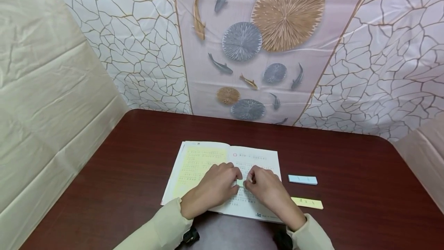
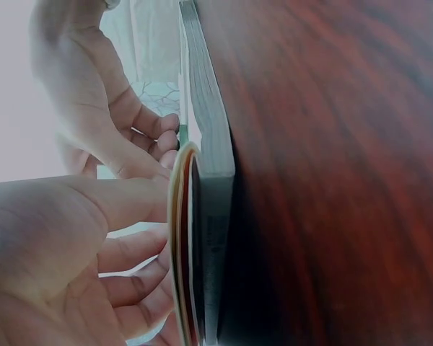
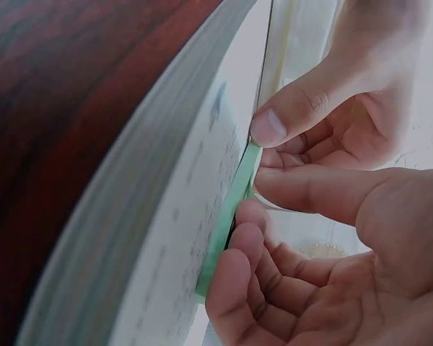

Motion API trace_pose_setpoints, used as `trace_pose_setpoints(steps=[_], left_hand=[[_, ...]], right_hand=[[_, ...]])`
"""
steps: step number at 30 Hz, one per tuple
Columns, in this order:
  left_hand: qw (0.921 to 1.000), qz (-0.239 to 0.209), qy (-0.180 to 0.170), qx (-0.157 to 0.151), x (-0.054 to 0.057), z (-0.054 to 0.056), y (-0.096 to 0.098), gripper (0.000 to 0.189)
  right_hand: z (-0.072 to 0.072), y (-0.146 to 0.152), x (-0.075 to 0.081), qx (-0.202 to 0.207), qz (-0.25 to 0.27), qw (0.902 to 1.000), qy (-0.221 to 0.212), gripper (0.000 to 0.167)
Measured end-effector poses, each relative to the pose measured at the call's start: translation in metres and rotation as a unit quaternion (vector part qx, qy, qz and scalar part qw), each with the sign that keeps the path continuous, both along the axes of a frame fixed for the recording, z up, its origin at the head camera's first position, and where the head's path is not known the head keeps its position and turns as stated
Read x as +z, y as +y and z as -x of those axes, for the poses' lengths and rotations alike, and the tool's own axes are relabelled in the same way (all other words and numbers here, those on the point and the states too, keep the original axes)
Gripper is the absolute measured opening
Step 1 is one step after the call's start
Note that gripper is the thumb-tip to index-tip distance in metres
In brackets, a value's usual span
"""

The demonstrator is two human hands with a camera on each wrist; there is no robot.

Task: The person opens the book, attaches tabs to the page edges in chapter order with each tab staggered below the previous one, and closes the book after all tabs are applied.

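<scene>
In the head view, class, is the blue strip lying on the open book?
No, the blue strip lies on the table, to the right of the open book.

Dark red-brown table [image 1: 104, 173], wood-grained, with rounded far corners. Lying open on it, around the middle: a thick book [image 1: 222, 155], printed pages facing up, left page mostly yellow, right page white. To the right, apart from the book: a pale blue strip [image 1: 302, 179]. Closer to the viewer: a yellow strip [image 1: 308, 203] with small dark marks, left end hidden.
</scene>
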State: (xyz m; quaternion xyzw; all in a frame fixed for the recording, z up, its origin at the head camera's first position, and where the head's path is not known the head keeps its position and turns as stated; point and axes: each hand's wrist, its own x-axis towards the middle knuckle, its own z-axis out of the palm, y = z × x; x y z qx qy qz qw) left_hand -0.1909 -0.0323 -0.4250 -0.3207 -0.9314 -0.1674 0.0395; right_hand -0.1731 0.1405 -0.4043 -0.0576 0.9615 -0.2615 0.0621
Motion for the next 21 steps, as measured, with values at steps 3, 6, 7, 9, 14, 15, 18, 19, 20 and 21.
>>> trace_pose_setpoints(steps=[3, 6, 7, 9, 14, 15, 18, 19, 20, 21], left_hand=[[1.0, 0.004, 0.003, -0.001, -0.0004, -0.0001, 0.0002, 0.015], [1.0, 0.005, 0.007, -0.002, -0.0008, -0.0003, 0.0001, 0.015], [1.0, 0.005, 0.008, -0.002, -0.0009, -0.0004, -0.0001, 0.015], [0.9999, 0.007, 0.007, -0.002, -0.001, -0.0008, -0.0003, 0.015], [0.9997, 0.024, 0.008, 0.004, -0.0004, -0.002, 0.0009, 0.017], [0.9996, 0.028, 0.009, 0.006, -0.0004, -0.0024, 0.0014, 0.017], [0.9991, 0.038, 0.019, 0.008, -0.0002, -0.004, 0.0025, 0.015], [0.9988, 0.043, 0.022, 0.008, -0.0002, -0.0048, 0.0028, 0.015], [0.9986, 0.047, 0.025, 0.009, -0.0002, -0.0057, 0.0031, 0.013], [0.9981, 0.053, 0.029, 0.009, -0.0002, -0.0065, 0.0035, 0.012]], right_hand=[[0.0, -0.0008, -0.0007, -0.004, -0.011, 0.9999, -0.001, 0.016], [0.0004, -0.0009, -0.0009, -0.007, -0.014, 0.9999, -0.005, 0.012], [0.0005, -0.0008, -0.001, -0.006, -0.013, 0.9999, -0.005, 0.012], [0.0009, -0.0008, -0.0012, -0.005, -0.011, 0.9999, -0.007, 0.012], [0.002, -0.0003, -0.0013, -0.002, -0.013, 0.9998, -0.011, 0.01], [0.002, -0.0001, -0.0015, -0.002, -0.011, 0.9999, -0.013, 0.01], [0.0015, 0.0011, -0.0016, -0.001, -0.003, 0.9999, -0.014, 0.011], [0.0014, 0.0015, -0.0016, 0.001, 0.002, 0.9999, -0.015, 0.011], [0.0013, 0.0022, -0.0015, 0.003, 0.005, 0.9999, -0.016, 0.011], [0.0013, 0.0027, -0.0013, 0.006, 0.01, 0.9998, -0.017, 0.011]])
